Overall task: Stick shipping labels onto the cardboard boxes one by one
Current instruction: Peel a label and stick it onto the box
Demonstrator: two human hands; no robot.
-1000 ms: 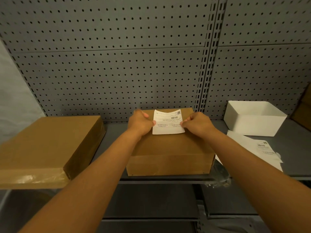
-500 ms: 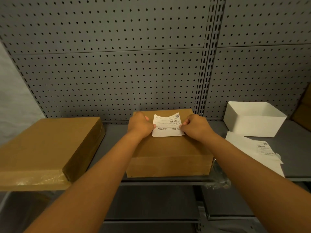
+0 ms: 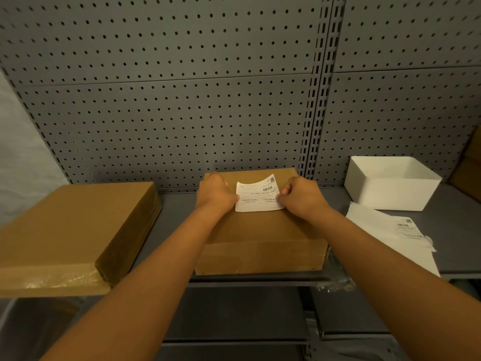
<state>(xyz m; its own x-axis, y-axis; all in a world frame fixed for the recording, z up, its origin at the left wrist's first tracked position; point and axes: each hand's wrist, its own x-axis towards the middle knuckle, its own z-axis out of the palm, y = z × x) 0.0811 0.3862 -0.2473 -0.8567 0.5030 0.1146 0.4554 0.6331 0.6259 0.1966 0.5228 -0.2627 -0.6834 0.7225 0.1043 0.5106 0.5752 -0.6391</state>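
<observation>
A brown cardboard box [image 3: 260, 235] stands on the grey shelf in front of me. A white shipping label [image 3: 257, 195] lies on its top, its near edge down on the cardboard and its far right corner curling upward. My left hand [image 3: 216, 194] pinches the label's left edge, fingers curled. My right hand [image 3: 299, 196] pinches the right edge in the same way. A second, flatter cardboard box [image 3: 70, 235] lies to the left, with no label visible on it.
A white open bin [image 3: 390, 181] stands at the back right. White label sheets [image 3: 390, 235] lie on the shelf [image 3: 455, 212] in front of it. Grey pegboard [image 3: 182, 100] forms the back wall. More brown cardboard [image 3: 468, 165] shows at the far right edge.
Both hands have lowered the label toward me onto the box top; its near edge now lies flat while the far corner curls up more.
</observation>
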